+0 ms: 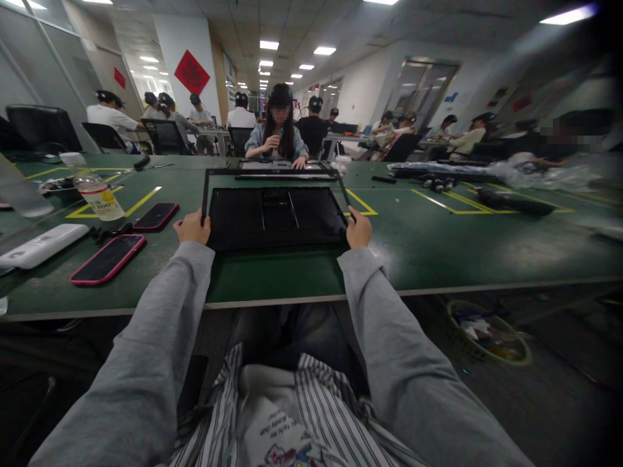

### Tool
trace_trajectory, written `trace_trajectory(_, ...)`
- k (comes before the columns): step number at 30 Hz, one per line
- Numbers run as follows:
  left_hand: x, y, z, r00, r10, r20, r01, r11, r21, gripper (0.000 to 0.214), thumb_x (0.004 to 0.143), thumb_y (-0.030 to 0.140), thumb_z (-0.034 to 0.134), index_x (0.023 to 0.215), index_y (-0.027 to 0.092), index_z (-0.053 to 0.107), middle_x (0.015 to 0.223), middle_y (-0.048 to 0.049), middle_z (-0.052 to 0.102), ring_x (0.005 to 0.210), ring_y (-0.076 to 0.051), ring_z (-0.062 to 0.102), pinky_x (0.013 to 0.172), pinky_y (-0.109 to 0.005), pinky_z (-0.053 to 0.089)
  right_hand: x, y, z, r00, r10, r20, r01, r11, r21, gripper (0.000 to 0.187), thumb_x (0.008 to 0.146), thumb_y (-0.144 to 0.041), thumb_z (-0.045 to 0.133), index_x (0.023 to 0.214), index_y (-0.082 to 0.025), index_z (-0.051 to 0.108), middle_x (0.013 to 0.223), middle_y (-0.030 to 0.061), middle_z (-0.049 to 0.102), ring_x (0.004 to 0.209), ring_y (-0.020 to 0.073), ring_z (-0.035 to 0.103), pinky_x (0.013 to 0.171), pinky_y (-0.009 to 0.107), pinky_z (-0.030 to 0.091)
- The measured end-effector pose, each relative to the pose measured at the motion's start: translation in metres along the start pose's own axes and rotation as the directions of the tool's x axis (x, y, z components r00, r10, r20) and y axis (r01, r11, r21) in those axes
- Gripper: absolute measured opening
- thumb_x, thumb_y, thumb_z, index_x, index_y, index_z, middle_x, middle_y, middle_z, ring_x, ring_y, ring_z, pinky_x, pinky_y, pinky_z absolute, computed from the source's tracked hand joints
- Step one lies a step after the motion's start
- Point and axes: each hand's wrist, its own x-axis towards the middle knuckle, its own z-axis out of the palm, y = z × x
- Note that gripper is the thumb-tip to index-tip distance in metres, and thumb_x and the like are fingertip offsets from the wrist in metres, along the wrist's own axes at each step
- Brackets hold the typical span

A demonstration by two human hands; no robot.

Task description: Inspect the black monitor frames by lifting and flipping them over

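Note:
A black rectangular panel (275,217) lies flat on the green table (438,246) in front of me. Over it stands a thin black frame (204,194), tilted up at the near side. My left hand (193,227) is closed on the frame's near left corner. My right hand (359,228) grips the frame's near right corner, fingers wrapped round its bar. Both arms wear grey sleeves.
Two red-cased phones (108,258) (156,216), a white box (41,245) and a plastic bottle (97,192) lie at my left. A person sits opposite with another panel (285,168). Tools and black parts (511,203) lie at the right. A bin (489,331) stands on the floor.

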Motion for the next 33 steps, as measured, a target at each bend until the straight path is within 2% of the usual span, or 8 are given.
trace_trajectory(3, -0.005, 0.008, -0.015, 0.976, 0.063, -0.208, -0.082, 0.993, -0.087, 0.051, 0.096, 0.034, 0.038, 0.141, 0.016, 0.054, 0.14, -0.0178, 0.059, 0.135, -0.03, 0.047, 0.113, -0.049, 0.024, 0.001, -0.011, -0.009, 0.99, -0.074, -0.117, 0.077, 0.997, 0.024, 0.057, 0.096, -0.02, 0.034, 0.151, -0.021, 0.048, 0.13, 0.0117, 0.066, 0.122, 0.0253, 0.056, 0.105, 0.045, 0.043)
trace_trajectory(5, -0.007, 0.012, -0.022, 0.968, 0.065, -0.243, -0.092, 0.99, -0.104, 0.052, 0.097, 0.034, 0.036, 0.144, 0.016, 0.051, 0.143, -0.017, 0.057, 0.137, -0.028, 0.045, 0.114, -0.046, 0.021, 0.0, -0.017, -0.016, 0.989, -0.086, -0.121, 0.087, 0.996, 0.002, 0.058, 0.097, -0.02, 0.031, 0.154, -0.021, 0.043, 0.133, 0.0118, 0.064, 0.123, 0.0248, 0.055, 0.106, 0.044, 0.042)
trace_trajectory(9, -0.008, 0.013, -0.021, 0.991, 0.031, -0.131, -0.039, 0.997, -0.062, 0.052, 0.098, 0.033, 0.036, 0.145, 0.016, 0.05, 0.143, -0.0163, 0.057, 0.138, -0.028, 0.042, 0.113, -0.045, 0.022, -0.003, -0.02, -0.018, 0.999, -0.038, -0.032, 0.036, 0.997, -0.067, 0.058, 0.095, -0.019, 0.031, 0.152, -0.018, 0.046, 0.135, 0.0135, 0.063, 0.122, 0.0262, 0.055, 0.104, 0.043, 0.043)
trace_trajectory(12, -0.006, 0.01, -0.011, 1.0, 0.002, -0.015, -0.002, 1.0, -0.015, 0.049, 0.096, 0.033, 0.039, 0.141, 0.018, 0.054, 0.14, -0.0154, 0.059, 0.137, -0.029, 0.043, 0.112, -0.047, 0.024, -0.003, -0.013, -0.011, 0.999, 0.003, 0.053, 0.001, 0.996, -0.087, 0.057, 0.093, -0.019, 0.037, 0.148, -0.02, 0.053, 0.131, 0.0123, 0.067, 0.12, 0.0273, 0.057, 0.102, 0.043, 0.044)
trace_trajectory(16, -0.002, 0.002, 0.003, 0.997, -0.032, 0.072, 0.029, 0.999, 0.045, 0.043, 0.095, 0.035, 0.043, 0.131, 0.021, 0.061, 0.138, -0.0151, 0.061, 0.136, -0.03, 0.043, 0.111, -0.051, 0.027, -0.002, -0.003, -0.002, 0.991, 0.057, 0.12, -0.043, 0.993, -0.114, 0.054, 0.092, -0.021, 0.043, 0.145, -0.022, 0.057, 0.126, 0.012, 0.07, 0.115, 0.0282, 0.061, 0.1, 0.042, 0.045)
trace_trajectory(21, 0.001, -0.007, 0.013, 0.994, -0.035, 0.107, 0.027, 0.997, 0.07, 0.04, 0.095, 0.036, 0.046, 0.126, 0.022, 0.065, 0.134, -0.016, 0.063, 0.133, -0.031, 0.045, 0.109, -0.054, 0.03, -0.002, 0.0, 0.002, 0.983, 0.086, 0.162, -0.067, 0.99, -0.12, 0.052, 0.092, -0.021, 0.046, 0.143, -0.025, 0.059, 0.123, 0.0121, 0.071, 0.109, 0.0289, 0.065, 0.098, 0.044, 0.045)
trace_trajectory(26, 0.004, -0.009, 0.015, 0.986, -0.073, 0.151, 0.059, 0.994, 0.09, 0.041, 0.094, 0.04, 0.047, 0.125, 0.021, 0.066, 0.131, -0.0164, 0.065, 0.13, -0.034, 0.049, 0.108, -0.055, 0.035, -0.002, 0.0, 0.002, 0.979, 0.103, 0.174, -0.087, 0.992, -0.096, 0.05, 0.091, -0.02, 0.048, 0.139, -0.023, 0.062, 0.123, 0.0119, 0.071, 0.111, 0.0283, 0.063, 0.1, 0.045, 0.046)
trace_trajectory(33, 0.008, -0.015, 0.021, 0.975, -0.1, 0.2, 0.09, 0.994, 0.061, 0.049, 0.095, 0.044, 0.044, 0.133, 0.019, 0.063, 0.124, -0.0166, 0.069, 0.118, -0.033, 0.06, 0.1, -0.045, 0.045, -0.003, -0.002, 0.002, 0.979, 0.101, 0.177, -0.09, 0.993, -0.072, 0.05, 0.09, -0.016, 0.048, 0.138, -0.021, 0.061, 0.12, 0.0138, 0.071, 0.111, 0.0287, 0.063, 0.098, 0.044, 0.047)
